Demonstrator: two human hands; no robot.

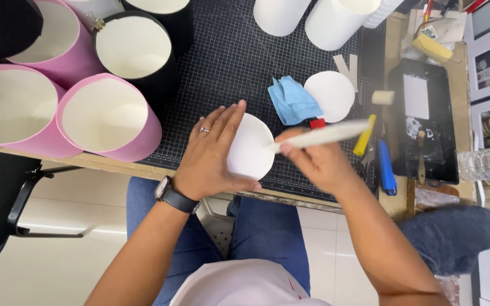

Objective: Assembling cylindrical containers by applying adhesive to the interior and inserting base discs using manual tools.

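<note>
Cloth (293, 100) left of disc (330, 95), on mat (228, 62).

matt white card disc (249, 146), crumpled blue cloth (292, 100), gridded rubbery cutting mat (228, 62)

Pink tubes (109, 116), blue cloth (292, 100), white disc (330, 94), black tray (423, 122) on the gridded mat (222, 62).

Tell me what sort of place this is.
Probably a craft workshop for making round boxes. A gridded cutting mat covers the bench, open pink tubes and white tubes stand on it, and the left hand holds a white disc while the right hand works it with a flat tool.
</note>
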